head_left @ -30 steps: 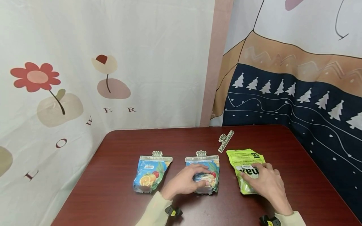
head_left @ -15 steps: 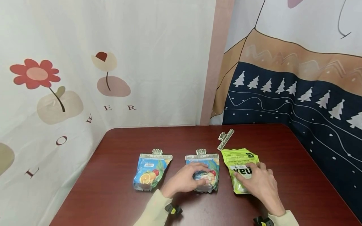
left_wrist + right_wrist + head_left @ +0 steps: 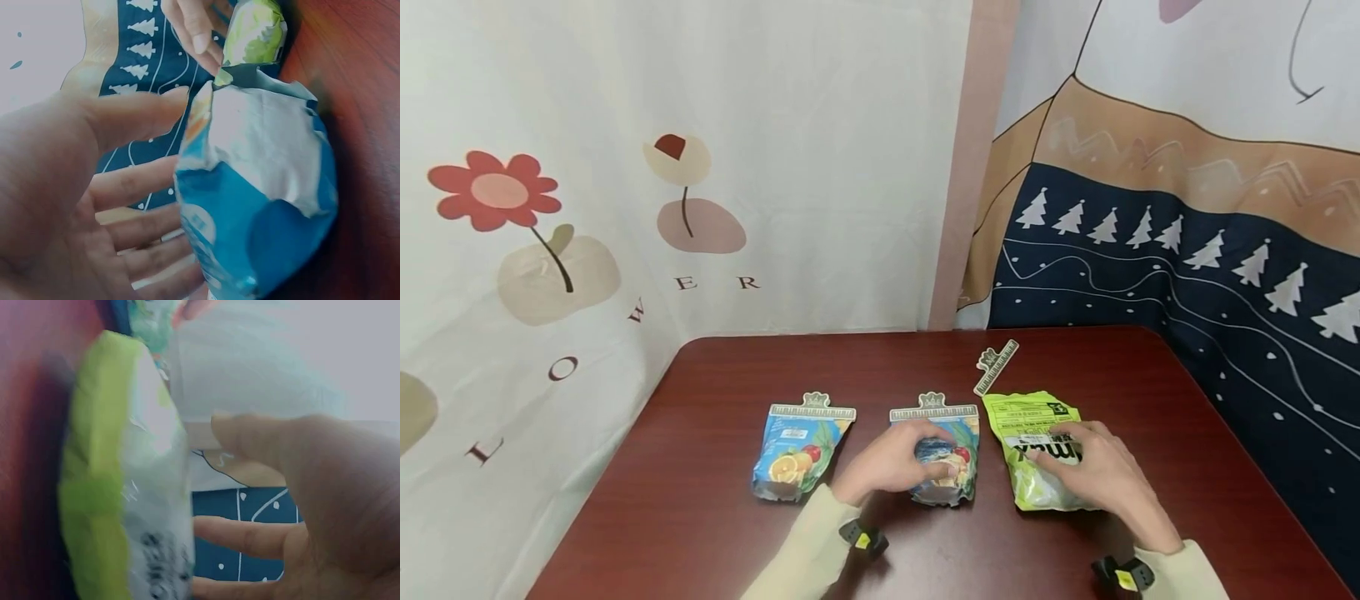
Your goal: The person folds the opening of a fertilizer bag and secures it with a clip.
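Observation:
My left hand (image 3: 891, 462) is over the middle blue pouch (image 3: 966, 442), which has fruit printed on it and a pale clip (image 3: 933, 407) across its top. In the left wrist view, its fairly straight thumb and fingers reach along the printed face of the pouch (image 3: 250, 194). My right hand (image 3: 1108, 475) hovers over the right part of a lime-green bag (image 3: 1028, 487) with bold black lettering. In the right wrist view, the thumb stands away from this bag (image 3: 100, 475), while the extended fingers have their tips right at its face.
A similar blue pouch (image 3: 797, 454) with its own clip (image 3: 815, 407) lies to the left. Behind the green bag, a loose clip (image 3: 996, 367) lies slanted, one end close to the bag's top edge. Printed curtains (image 3: 820, 167) hang behind the dark red table (image 3: 715, 467).
My right hand has slid the green bag left, nearer the middle pouch and loose clip. Since then, the hand has shifted slightly right and loosened from the bag. The left hand has stayed in place.

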Tool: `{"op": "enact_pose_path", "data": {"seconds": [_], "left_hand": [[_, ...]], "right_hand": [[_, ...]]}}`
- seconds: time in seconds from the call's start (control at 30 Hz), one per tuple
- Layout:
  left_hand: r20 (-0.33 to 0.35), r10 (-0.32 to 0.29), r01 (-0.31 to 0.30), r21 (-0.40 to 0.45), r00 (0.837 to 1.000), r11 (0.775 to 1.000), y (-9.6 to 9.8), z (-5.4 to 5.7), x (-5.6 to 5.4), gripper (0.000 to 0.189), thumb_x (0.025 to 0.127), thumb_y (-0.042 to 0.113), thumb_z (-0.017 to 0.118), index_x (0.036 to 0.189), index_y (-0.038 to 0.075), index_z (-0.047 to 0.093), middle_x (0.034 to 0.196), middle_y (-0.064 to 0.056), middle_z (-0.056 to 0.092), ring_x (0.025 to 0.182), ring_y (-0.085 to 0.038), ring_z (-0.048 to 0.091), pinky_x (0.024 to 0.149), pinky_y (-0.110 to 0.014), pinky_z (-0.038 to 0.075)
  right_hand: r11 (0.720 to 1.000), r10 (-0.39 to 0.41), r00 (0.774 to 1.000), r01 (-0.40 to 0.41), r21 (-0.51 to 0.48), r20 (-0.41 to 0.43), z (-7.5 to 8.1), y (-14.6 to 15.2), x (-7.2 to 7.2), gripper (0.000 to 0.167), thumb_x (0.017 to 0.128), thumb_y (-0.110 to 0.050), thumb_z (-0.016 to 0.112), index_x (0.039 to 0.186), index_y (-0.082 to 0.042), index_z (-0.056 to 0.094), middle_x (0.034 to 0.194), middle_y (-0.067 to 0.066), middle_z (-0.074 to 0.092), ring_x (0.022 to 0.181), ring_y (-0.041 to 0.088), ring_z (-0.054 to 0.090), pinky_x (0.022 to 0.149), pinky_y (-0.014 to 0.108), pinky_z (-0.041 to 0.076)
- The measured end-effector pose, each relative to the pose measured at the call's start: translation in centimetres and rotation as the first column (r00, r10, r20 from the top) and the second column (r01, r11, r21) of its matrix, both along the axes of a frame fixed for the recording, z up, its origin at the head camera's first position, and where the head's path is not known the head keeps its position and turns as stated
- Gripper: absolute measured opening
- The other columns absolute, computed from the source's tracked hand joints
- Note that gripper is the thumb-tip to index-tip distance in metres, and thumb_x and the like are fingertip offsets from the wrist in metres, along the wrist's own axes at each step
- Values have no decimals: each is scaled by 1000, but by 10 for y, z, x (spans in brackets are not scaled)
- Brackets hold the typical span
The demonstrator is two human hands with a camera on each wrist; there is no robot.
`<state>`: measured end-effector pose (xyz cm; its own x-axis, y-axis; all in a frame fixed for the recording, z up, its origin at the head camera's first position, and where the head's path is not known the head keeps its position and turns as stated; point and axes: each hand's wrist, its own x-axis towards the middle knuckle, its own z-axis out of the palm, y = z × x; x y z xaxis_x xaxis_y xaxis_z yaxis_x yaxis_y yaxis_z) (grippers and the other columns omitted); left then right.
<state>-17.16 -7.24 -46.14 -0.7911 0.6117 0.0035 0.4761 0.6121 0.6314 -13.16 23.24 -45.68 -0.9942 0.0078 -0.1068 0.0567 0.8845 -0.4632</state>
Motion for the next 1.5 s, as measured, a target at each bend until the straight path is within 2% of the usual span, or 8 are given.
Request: {"op": "enact_pose_path", "data": {"seconds": [0.27,0.47,0.7,0.87,1.03,1.2,1.33,1.5], "left_hand": [[196,91,-111,97,976,989,20,9,-20,39,95,37,72,128,15,70,125,-3,72,119,-23,67,96,-37,55],[305,135,-180,123,943,976,37,8,-39,31,97,34,68,120,14,73,111,2,71,98,-13,65,81,-31,53],[546,162,-314,197,822,929,57,11,-53,39,100,34,67,120,1,68,103,-14,76,92,-23,75,79,-32,61],[669,155,-390,217,727,895,69,9,-59,46,103,27,63,128,-12,58,99,-25,76,96,-31,77,81,-36,63],[741,139,-410,196,657,891,78,6,-64,45,106,23,57,131,-14,55,97,-26,75,99,-34,77,82,-38,63],[823,82,-420,198,562,886,86,-1,-74,27,107,11,50,114,-13,62,101,-32,74,106,-39,74,89,-41,62],[857,73,-450,194,510,872,89,-8,-82,19,104,5,54,98,-7,67,99,-29,75,101,-37,76,88,-41,62],[877,69,-490,199,476,849,88,-15,-87,15,101,3,60,92,-6,69,87,-22,75,84,-28,78,83,-39,63]], "right_hand": [[994,57,998,-59,-96,-32,10,30,-23,88,92,-69,62,147,-1,50,145,33,50,127,50,53,97,66,48],[968,-4,987,44,-245,162,10,51,-46,103,94,-79,43,156,2,33,155,33,40,139,50,45,107,65,43],[907,31,952,102,-409,305,2,73,-72,105,99,-74,34,151,18,30,150,37,46,130,45,58,101,47,56],[869,68,927,126,-478,369,-5,83,-82,102,100,-73,37,145,18,41,139,34,58,107,26,72,91,37,61],[841,91,907,151,-519,411,-14,91,-87,87,103,-60,49,143,17,45,131,27,64,101,18,71,88,33,62],[804,147,885,153,-574,441,-18,96,-92,61,101,-35,64,136,14,55,119,19,71,99,21,72,88,35,62],[747,228,863,141,-650,451,-18,102,-95,43,99,-25,69,127,8,66,111,10,75,97,19,73,88,35,62],[685,311,855,101,-722,415,-22,107,-98,37,100,-21,66,125,6,69,114,5,76,100,16,74,91,35,61]]}}
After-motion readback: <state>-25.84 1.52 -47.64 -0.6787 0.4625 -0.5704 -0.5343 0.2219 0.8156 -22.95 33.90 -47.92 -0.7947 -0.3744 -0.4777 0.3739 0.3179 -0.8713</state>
